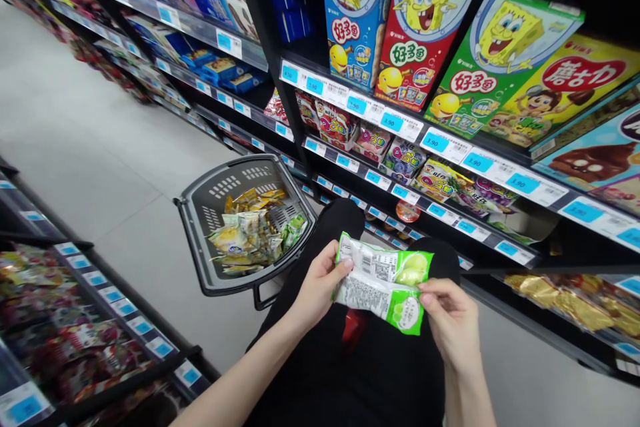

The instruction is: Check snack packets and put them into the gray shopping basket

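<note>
I hold a green snack packet (pixel 385 280) over my lap, my left hand (pixel 320 287) pinching its left edge, my right hand (pixel 450 320) pinching its right. A grey basket (pixel 200 213) of snacks sits just beyond, on the floor.

We cannot read the small print on the green packet (pixel 384 280) between our hands (fingertips cover both ends); the frame's bottom edge cuts our forearms.
</note>
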`<state>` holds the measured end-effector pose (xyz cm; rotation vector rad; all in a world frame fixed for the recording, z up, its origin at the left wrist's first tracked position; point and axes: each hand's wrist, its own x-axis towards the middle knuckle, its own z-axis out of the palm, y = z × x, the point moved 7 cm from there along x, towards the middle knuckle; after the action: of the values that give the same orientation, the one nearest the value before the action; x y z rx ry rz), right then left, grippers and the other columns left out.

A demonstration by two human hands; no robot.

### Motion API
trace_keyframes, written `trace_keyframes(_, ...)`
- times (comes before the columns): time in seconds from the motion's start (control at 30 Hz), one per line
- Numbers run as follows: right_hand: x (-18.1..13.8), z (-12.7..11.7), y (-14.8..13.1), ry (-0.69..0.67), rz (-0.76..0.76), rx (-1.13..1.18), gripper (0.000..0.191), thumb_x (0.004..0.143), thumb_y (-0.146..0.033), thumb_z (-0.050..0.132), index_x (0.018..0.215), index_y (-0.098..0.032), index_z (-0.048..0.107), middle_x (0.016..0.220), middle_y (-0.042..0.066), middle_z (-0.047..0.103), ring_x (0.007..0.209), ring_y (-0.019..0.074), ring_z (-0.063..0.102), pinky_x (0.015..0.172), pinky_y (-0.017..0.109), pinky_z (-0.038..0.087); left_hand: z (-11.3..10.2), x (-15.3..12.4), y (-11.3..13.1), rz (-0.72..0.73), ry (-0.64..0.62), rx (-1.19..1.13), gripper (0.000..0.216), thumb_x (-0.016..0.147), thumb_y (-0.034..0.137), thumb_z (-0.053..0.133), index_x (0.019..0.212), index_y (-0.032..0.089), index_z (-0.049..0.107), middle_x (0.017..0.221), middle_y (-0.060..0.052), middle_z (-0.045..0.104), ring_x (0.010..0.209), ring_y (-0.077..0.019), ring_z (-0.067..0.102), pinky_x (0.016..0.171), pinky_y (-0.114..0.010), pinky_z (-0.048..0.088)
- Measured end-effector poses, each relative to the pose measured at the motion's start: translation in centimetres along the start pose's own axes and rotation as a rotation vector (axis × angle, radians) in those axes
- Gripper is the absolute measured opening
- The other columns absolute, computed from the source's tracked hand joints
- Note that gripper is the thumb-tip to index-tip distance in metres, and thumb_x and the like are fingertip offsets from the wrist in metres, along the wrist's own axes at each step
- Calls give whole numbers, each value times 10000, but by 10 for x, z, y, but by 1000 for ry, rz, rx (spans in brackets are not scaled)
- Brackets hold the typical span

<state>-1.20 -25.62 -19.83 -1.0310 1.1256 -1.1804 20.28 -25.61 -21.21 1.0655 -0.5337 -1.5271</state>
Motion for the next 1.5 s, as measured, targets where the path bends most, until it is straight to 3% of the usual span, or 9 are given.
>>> trace_keyframes(0.17,5,11,3,-126,168,157,432,725,-256,768,1127,-271,611,609,-43,613,562,106,559,576,218,465,-3,1,1,50,-30,103,302,718,397,725,761,165,537,697,30,510,665,-118,478,633,-212,397)
trace_keyframes(0.33,7,6,9,-128,192,123,167,713,-298,765,678,-176,656,630,4,622,585,114,544,572,223,432,-6,1,6,124,-35,321,267,784,396,641,753,161,518,699,30,490,659,-115,447,605,-211,372)
trace_keyframes(0.63,7,-17,25,114,158,-62,278,744,-378,723,648,-176,558,567,-56,444,521,78,389,484,190,333,-8,2,21,44,-140,675,336,775,350,621,551,155,463,494,67,415,467,-67,389,455,-177,274)
trace_keyframes(0.9,-1,-22,-29,64,-313,-444,31,793,-184,668,775,-195,690,690,11,647,541,129,579,476,233,449,-1,-11,28,87,-320,563,255,803,334,639,667,120,664,522,-38,668,460,-140,624,492,-210,471)
trace_keyframes(1.0,-10,-20,-53,-50,-506,-473,202,801,-87,625,906,-231,721,888,52,716,794,204,680,660,304,539,1,-14,31,172,-406,456,348,800,423,643,893,103,745,695,-105,738,595,-184,678,545,-231,506)
trace_keyframes(1.13,-19,-16,-60,-162,-538,-470,211,876,-218,554,1001,-227,724,1015,89,711,941,250,675,726,352,555,-7,-11,34,285,-269,352,342,774,446,673,725,121,766,675,-96,734,551,-136,624,509,-196,461)
trace_keyframes(1.23,-21,-11,-62,-24,-568,-472,161,782,-156,678,895,-248,746,954,53,717,887,218,688,705,309,569,-9,-9,26,189,-127,281,199,626,274,824,697,138,698,566,-22,690,493,-103,594,472,-162,431)
trace_keyframes(1.37,-12,-12,-46,214,-306,-231,430,686,-116,764,1077,-276,687,1207,78,644,765,170,701,620,285,596,-5,-9,19,39,-100,137,474,574,219,852,983,178,615,566,34,673,504,-117,619,497,-179,473)
trace_keyframes(1.5,-3,-11,-19,157,-11,-36,440,656,-176,806,1076,-238,691,927,76,751,722,188,709,619,283,598,-2,-5,12,-65,-188,131,254,633,273,818,739,119,647,617,-21,701,571,-122,642,570,-191,492)
